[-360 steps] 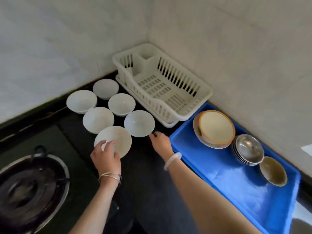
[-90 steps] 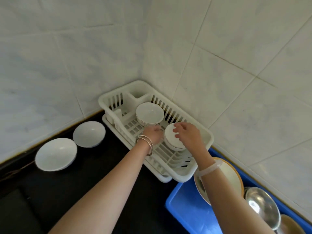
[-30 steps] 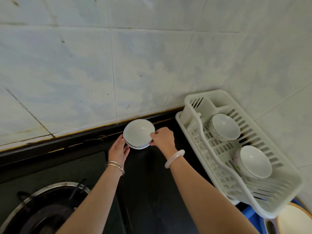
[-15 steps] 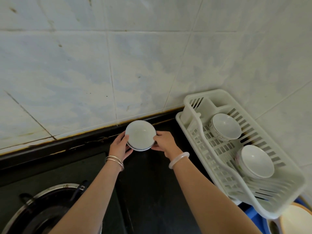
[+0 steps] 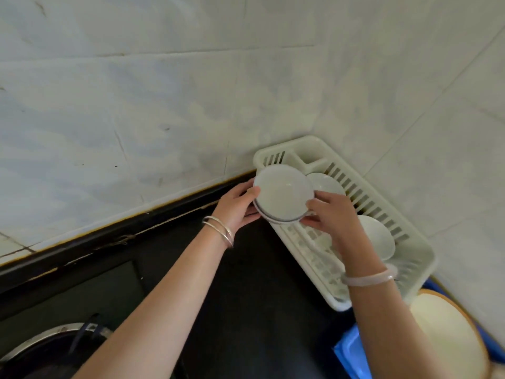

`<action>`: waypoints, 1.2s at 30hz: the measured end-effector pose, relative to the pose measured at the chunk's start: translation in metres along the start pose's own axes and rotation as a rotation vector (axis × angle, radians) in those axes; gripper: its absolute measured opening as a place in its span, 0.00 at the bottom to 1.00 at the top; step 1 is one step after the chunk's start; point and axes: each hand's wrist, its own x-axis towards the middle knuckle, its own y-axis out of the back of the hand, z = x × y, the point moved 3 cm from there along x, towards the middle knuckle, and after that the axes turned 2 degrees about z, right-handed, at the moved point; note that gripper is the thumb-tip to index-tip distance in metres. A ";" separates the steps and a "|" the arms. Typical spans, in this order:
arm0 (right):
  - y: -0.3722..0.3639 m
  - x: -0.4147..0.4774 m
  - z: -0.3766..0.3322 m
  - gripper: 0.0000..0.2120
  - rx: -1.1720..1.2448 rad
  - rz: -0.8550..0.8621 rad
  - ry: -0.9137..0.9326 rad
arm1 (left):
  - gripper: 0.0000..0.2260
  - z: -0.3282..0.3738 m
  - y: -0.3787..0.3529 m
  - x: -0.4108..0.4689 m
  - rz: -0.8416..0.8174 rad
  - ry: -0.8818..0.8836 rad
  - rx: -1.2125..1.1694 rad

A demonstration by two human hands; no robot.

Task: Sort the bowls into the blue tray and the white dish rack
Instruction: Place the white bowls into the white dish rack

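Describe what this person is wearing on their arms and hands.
No sleeves or gloves are worn. The wrist of the left hand carries two thin silver bangles. The wrist of the right hand carries one thicker, pale translucent bangle.

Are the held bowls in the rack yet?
Not yet: left hand and right hand hold the stacked bowls in the air over the rack's corner.
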 end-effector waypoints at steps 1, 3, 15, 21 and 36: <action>0.015 0.001 0.002 0.13 0.016 0.033 -0.008 | 0.13 0.002 -0.015 0.003 -0.039 0.014 0.025; 0.042 0.005 0.010 0.11 0.067 0.098 -0.054 | 0.15 0.004 -0.044 0.012 -0.124 0.061 0.080; 0.080 0.021 0.095 0.07 0.108 0.237 -0.271 | 0.17 -0.031 -0.116 0.073 -0.382 0.275 0.711; 0.074 0.023 0.113 0.06 0.078 0.198 -0.348 | 0.17 -0.040 -0.126 0.092 -0.380 0.295 0.973; 0.067 0.021 0.120 0.11 0.098 0.163 -0.367 | 0.19 -0.052 -0.139 0.105 -0.287 0.210 1.191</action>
